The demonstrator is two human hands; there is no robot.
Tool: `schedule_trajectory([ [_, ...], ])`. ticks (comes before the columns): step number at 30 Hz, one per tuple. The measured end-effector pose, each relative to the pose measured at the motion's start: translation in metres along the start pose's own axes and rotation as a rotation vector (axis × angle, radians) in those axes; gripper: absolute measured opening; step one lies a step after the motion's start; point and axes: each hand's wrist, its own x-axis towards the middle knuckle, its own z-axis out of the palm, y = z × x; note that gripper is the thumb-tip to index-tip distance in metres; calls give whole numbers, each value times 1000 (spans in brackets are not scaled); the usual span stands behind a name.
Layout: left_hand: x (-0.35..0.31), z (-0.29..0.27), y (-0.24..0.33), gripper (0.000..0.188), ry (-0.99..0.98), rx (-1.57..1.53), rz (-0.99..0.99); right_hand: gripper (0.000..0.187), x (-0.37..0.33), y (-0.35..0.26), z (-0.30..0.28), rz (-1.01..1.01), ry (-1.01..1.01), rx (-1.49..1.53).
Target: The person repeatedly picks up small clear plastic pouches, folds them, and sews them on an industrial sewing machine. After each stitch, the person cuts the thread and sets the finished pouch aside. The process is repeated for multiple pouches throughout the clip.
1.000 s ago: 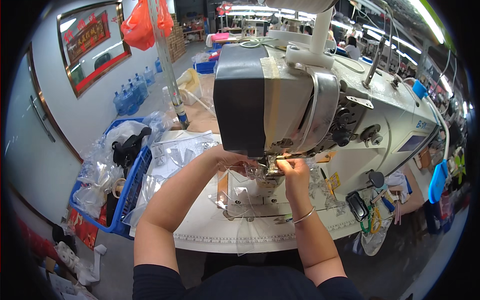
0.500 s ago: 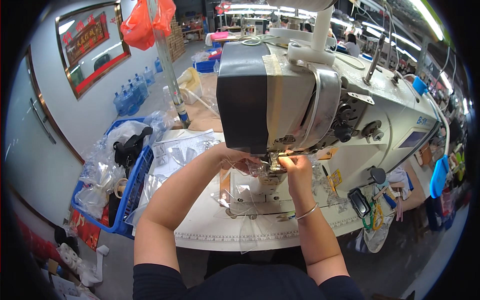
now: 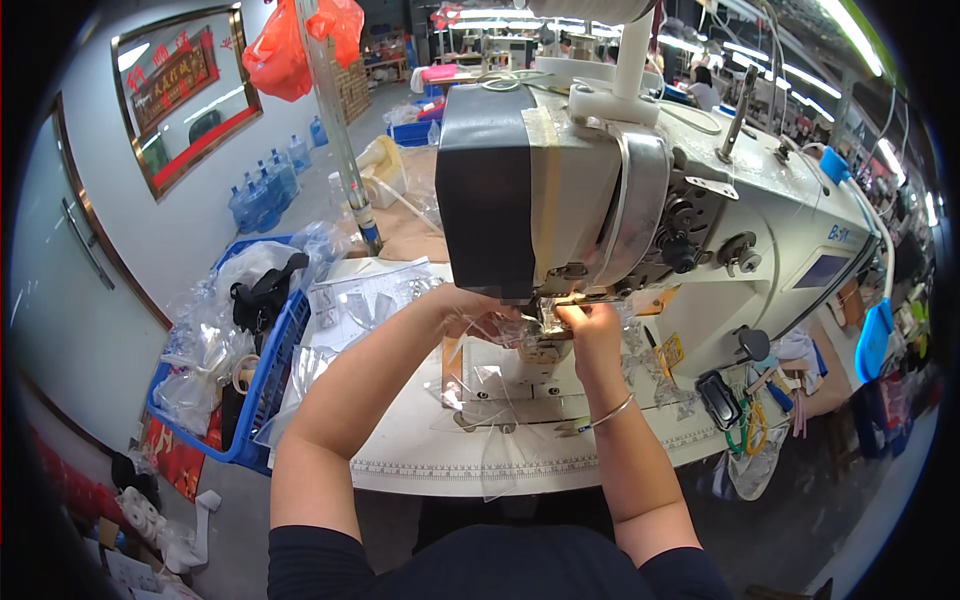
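Note:
Both of my hands are up at the needle area of a large white sewing machine (image 3: 588, 190) with a black front cover. My left hand (image 3: 476, 312), partly hidden under the machine head, has its fingers closed on a crumpled clear plastic piece (image 3: 508, 332). On the other side of the needle, my right hand (image 3: 596, 332) pinches with thumb and forefinger at the lit spot by the presser foot (image 3: 547, 316), at the edge of the same clear plastic. Loose clear plastic pieces (image 3: 490, 392) hang over the machine bed toward the front edge. Their exact outline is hard to make out.
At left stands a blue basket (image 3: 237, 440) of plastic bags and black straps. A printed paper sheet (image 3: 335, 312) with clear cut pieces lies beside it. Right of the machine base are a black case (image 3: 718, 400), scissors with yellow handles (image 3: 757, 432) and cloth scraps.
The view has shifted slightly. Both hands stay at the needle, and my right fingers appear a little more raised by the presser foot. The plastic has barely moved.

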Motion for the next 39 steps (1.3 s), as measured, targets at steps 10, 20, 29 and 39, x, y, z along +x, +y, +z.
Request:
schedule_trajectory([
  [10,2,7,1,19,58,-12,1,17,-2,-1,5,44,-9,266],
  [20,-18,-45,-83,31,567,-414,512,20,-87,68,-88,-439,-417,-786],
  [29,-89,38,-141,25,381,-606,544,18,-114,74,-86,-233,-163,-464],
  [39,-121,75,-150,29,294,-420,581,31,-127,-12,2,-704,-273,-493],
])
